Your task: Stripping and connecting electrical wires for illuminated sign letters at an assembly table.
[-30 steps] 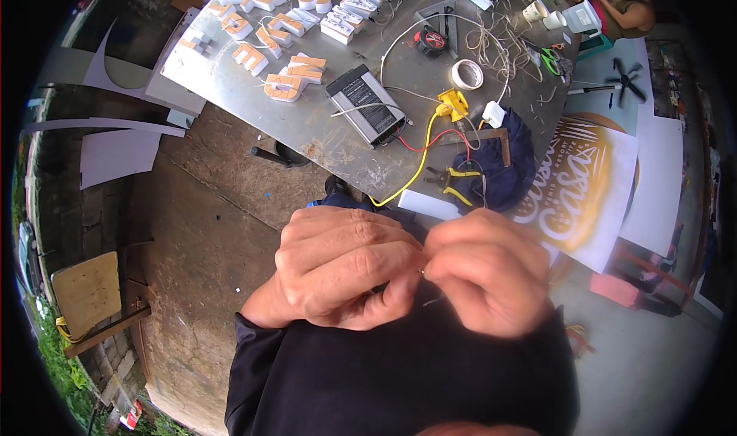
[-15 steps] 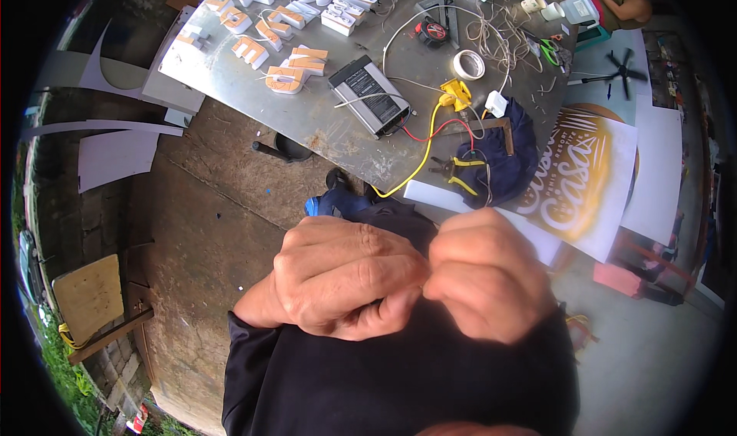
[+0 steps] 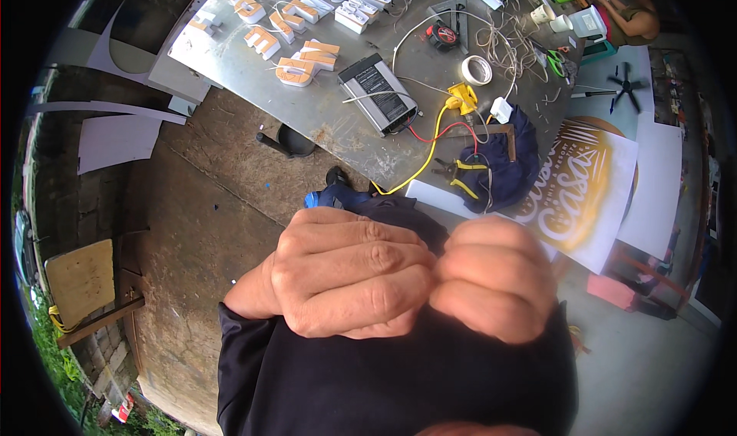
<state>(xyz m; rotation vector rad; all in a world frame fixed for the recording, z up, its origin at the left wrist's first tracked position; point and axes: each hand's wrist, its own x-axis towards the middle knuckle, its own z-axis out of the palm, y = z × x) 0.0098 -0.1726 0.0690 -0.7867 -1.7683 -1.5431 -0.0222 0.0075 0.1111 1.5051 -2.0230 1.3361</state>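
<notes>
Both fists have rolled inward since the earlier frames: the right hand (image 3: 495, 279) sits slightly further right, blurred, and the left hand (image 3: 349, 271) has turned so its knuckles cover the thumb. A second ago a thin strand showed at the fingertips; now it is out of sight, so its position can only be judged as somewhere between the curled fingers, and whether it is pinched, twisted or let go cannot be told. Both hands are clenched, touching or nearly so, in front of the person's black shirt (image 3: 414, 382). That change probably means the fine fingertip work goes on, unseen.

Beyond the hands, the near edge of the metal surface (image 3: 353, 140) carries yellow-handled pliers (image 3: 466, 189) on a dark blue cloth (image 3: 518, 167), lying as they did. Further in are a yellow connector (image 3: 462, 98), a grey power box (image 3: 378, 94) and a tape roll (image 3: 465, 69). Farther off stand rows of block letters (image 3: 295, 71), and another person (image 3: 633, 23) is at the far corner.
</notes>
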